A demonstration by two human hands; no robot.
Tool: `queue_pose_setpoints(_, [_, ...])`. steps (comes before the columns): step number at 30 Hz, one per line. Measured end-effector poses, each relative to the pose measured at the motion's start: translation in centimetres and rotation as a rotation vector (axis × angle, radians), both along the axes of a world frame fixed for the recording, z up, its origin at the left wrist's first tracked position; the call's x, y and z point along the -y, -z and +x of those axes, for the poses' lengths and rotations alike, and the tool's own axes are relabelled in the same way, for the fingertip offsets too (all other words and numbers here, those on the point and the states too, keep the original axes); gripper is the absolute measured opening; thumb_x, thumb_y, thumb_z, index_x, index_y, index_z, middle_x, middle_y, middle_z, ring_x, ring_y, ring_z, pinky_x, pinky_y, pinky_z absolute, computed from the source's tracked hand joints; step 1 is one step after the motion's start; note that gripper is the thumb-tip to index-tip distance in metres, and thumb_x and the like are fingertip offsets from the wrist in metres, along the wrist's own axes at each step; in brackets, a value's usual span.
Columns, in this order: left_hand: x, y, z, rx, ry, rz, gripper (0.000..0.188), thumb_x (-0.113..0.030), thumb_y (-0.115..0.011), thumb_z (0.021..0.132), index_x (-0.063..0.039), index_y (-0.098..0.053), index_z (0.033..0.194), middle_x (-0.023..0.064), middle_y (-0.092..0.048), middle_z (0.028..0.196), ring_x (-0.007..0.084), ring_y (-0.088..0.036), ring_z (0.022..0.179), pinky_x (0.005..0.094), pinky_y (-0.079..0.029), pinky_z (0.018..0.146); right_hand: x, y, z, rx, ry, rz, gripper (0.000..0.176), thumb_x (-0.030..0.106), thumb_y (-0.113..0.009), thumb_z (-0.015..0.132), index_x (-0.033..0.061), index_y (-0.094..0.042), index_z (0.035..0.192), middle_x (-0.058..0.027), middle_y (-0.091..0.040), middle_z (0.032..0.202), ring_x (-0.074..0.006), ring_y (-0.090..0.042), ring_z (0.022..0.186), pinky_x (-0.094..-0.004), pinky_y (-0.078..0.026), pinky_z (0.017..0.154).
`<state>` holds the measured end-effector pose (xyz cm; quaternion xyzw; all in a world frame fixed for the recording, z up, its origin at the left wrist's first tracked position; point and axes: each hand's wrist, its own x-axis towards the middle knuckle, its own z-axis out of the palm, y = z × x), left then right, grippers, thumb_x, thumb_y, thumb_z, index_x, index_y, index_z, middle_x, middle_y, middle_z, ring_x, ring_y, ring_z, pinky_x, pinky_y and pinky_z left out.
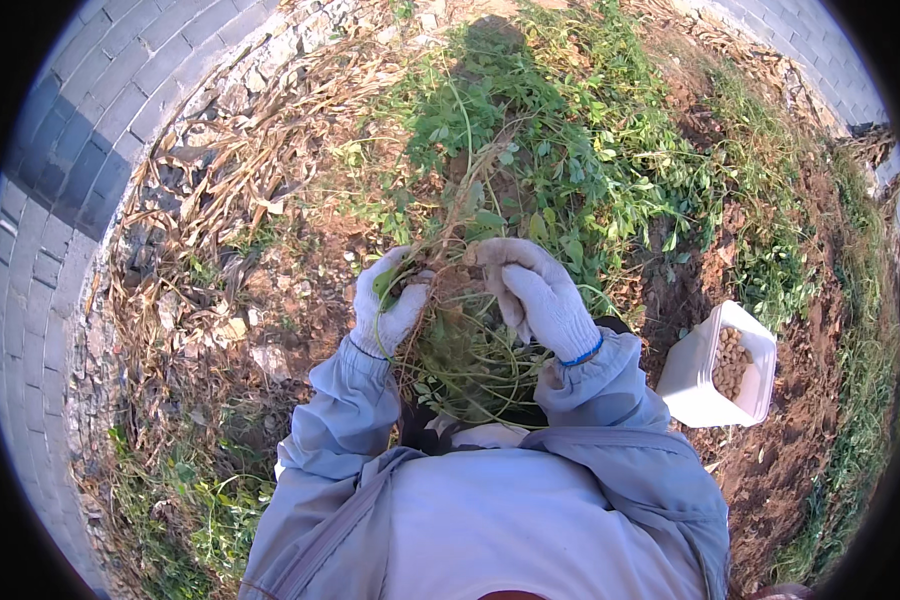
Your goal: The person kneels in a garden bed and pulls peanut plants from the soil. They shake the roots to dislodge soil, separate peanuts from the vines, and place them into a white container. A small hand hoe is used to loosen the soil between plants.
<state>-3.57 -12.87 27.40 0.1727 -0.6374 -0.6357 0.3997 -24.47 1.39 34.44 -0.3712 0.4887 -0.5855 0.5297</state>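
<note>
My left hand (391, 300), in a white knit glove, grips the root end of an uprooted peanut plant (461, 202). Thin stringy roots stick out between the fingers, and a green leaf lies against the glove. My right hand (532, 289), gloved the same way with a blue cuff edge, is just across from the roots, its fingers bent toward them. Whether anything is pinched in its fingertips is hard to see. Leafy green stems (472, 367) spread below and between my two forearms.
To my right a white plastic bucket (694, 375), tilted in view, holds shelled-looking tan peanut pods (730, 365). Green peanut vines (570, 150) cover the soil ahead. Dry corn stalks and leaves (232, 172) lie left, beside a grey block wall (82, 127).
</note>
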Motion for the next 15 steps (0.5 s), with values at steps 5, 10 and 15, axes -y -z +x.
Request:
queue_pose_setpoints(5, [-0.7,-1.1,-1.0,0.166,-0.008,-0.046,0.045,-0.002,-0.066,0.086,0.003,-0.054,0.129,0.0102,-0.068,0.108,0.0158,-0.069,0.093,0.0277,-0.057,0.082,2.7,0.7,-0.2,-0.857,0.125,-0.105,0.055,0.034,-0.076,0.083,0.0078,-0.059,0.129,-0.0130,-0.067,0.114,-0.0263,-0.066,0.098,-0.0367,-0.053,0.086])
queue_pose_setpoints(10, [-1.5,-1.0,-1.1,0.219,-0.006,-0.037,0.047,-0.006,-0.068,0.085,0.004,-0.054,0.129,0.0104,-0.068,0.108,0.0158,-0.069,0.093,0.0272,-0.057,0.081,3.2,-0.5,-1.0,-0.813,0.166,-0.114,0.056,0.039,-0.077,0.081,0.0085,-0.061,0.125,-0.0147,-0.067,0.113,-0.0323,-0.066,0.105,-0.0384,-0.052,0.089])
queue_pose_setpoints(15, [-1.2,0.9,-1.5,0.142,-0.079,0.086,0.048,-0.006,-0.070,0.088,0.000,-0.054,0.133,0.0080,-0.065,0.112,0.0137,-0.067,0.092,0.0262,-0.058,0.079,2.1,0.2,-2.0,-0.978,0.178,-0.157,0.039,0.031,-0.079,0.080,0.0084,-0.070,0.111,-0.0114,-0.069,0.104,-0.0280,-0.069,0.095,-0.0357,-0.055,0.084])
